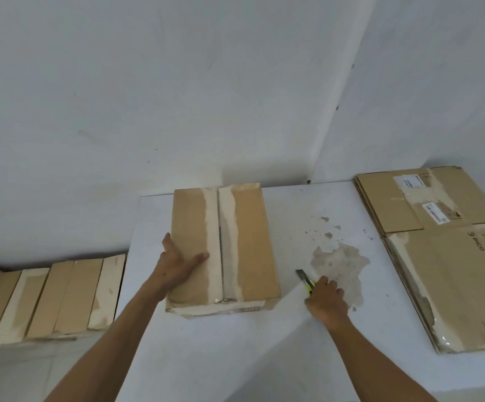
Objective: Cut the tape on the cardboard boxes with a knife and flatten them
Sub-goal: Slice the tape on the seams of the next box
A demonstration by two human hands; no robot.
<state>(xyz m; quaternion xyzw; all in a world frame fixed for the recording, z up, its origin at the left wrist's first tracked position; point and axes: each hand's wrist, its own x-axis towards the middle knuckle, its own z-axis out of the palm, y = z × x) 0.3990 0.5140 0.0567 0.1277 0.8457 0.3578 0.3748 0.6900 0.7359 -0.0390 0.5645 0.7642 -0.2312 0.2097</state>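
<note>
White tabletop (235,358) carries a sealed brown cardboard box (223,250) at its middle; my left hand (177,265) lies flat on its lid, while my right hand (326,300) grips a yellow-handled utility knife (305,278) beside it.

A bare storage or packing room, judged from its contents. Plain white walls (177,82) meet at a corner behind a white table (235,358) whose surface coating has chipped away in a patch (339,265). Flattened cartons (444,256) with shipping labels lie stacked at the table's right side; a row of sealed boxes (47,300) stands lower at the left.
</note>
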